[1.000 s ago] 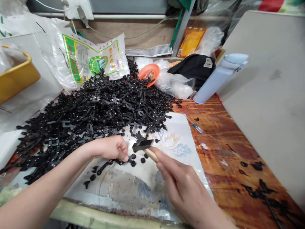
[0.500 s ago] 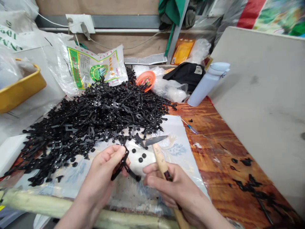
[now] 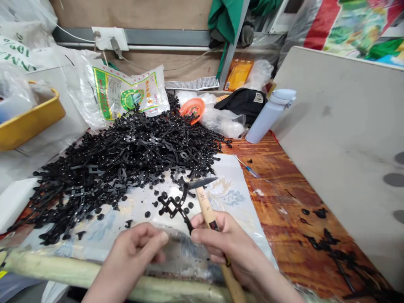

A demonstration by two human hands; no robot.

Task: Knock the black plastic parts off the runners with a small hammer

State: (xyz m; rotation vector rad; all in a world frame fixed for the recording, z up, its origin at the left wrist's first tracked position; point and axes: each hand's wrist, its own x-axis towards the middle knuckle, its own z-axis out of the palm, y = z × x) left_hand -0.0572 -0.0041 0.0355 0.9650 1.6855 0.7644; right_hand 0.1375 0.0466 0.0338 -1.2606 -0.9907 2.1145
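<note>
My right hand (image 3: 221,240) is closed round the wooden handle of a small hammer (image 3: 205,206), whose dark head tapers to a point on the right. Between its thumb and forefinger it also grips one end of a black jointed linkage (image 3: 172,206), which stretches up and left over the table in a lattice shape. My left hand (image 3: 139,248) is apart from the linkage, below and left of it. Its fingers are curled, with the thumb against them; anything inside is hidden. Small round black caps (image 3: 186,211) lie on the sheet just beyond the hands.
A big heap of black linkages (image 3: 135,147) spreads across the left and back. A pale sheet (image 3: 233,189) covers part of the wooden table (image 3: 277,198). Behind stand a blue bottle (image 3: 268,118) and an orange dish (image 3: 193,110). A screwdriver (image 3: 248,166) and black scraps (image 3: 328,244) lie rightward.
The linkage has passed from my left hand to my right hand, which still holds the hammer. My left hand has drawn down and back. The view has tilted slightly.
</note>
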